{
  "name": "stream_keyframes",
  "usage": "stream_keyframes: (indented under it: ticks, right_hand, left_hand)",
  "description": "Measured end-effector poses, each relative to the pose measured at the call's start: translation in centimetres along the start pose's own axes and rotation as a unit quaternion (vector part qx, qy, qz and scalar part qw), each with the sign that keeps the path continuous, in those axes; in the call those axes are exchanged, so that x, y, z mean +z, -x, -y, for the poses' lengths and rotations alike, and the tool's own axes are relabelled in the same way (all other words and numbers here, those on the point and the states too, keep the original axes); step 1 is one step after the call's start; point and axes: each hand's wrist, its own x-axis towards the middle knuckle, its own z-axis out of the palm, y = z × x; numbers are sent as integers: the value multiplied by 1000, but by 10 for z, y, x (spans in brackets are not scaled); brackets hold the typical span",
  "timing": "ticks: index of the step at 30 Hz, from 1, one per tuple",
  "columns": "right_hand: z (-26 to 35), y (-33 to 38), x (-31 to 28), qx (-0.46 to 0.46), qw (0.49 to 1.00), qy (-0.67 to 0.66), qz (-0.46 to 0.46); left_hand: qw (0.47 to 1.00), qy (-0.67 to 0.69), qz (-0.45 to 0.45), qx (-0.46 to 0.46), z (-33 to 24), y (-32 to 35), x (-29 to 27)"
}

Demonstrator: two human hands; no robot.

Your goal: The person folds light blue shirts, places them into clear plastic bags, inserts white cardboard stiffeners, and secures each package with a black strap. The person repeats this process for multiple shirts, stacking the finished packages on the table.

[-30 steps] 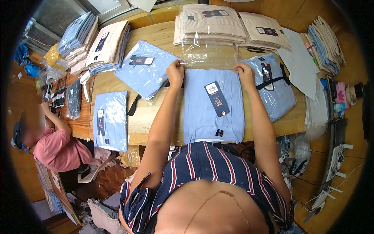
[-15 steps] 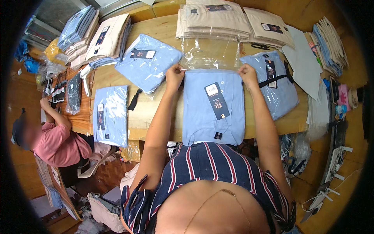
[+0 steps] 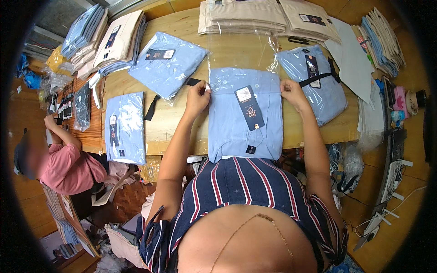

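A folded light blue garment [image 3: 227, 120] lies flat before me, a dark hang tag [image 3: 249, 109] across its front and a small black tag [image 3: 250, 149] near its close end. Its far end sits inside a clear plastic bag [image 3: 241, 50] that stretches away over the table. My left hand [image 3: 199, 97] is closed in a pinch at the bag's left edge. On the opposite side, my right hand [image 3: 293, 94] pinches the bag's right edge, its fingertips against the garment's side. A black strap [image 3: 194, 82] lies just beyond my left hand.
Bagged blue garments lie left [image 3: 125, 136], far left [image 3: 159, 68] and right [image 3: 314, 107]. Beige folded stacks [image 3: 241, 18] line the back. A white-handled tool [image 3: 95, 88] rests at left, near a co-worker in a pink shirt [image 3: 73, 168]. White paper [image 3: 353, 59] covers the right side.
Both hands have drawn the bag's mouth toward me, so the garment's far end is now inside it. The whole view has shifted slightly.
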Motion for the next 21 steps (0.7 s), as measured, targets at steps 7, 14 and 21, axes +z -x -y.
stream_keyframes:
  ticks: [7, 14, 21]
  right_hand:
    - [6, 61, 18, 48, 992, -108, 44]
    - [3, 97, 30, 68, 988, -121, 65]
    - [25, 113, 31, 92, 979, -173, 57]
  left_hand:
    - [988, 115, 22, -102, -11, 57, -4]
    - [994, 24, 37, -97, -10, 88, -7]
    - [954, -272, -106, 71, -35, 110, 3]
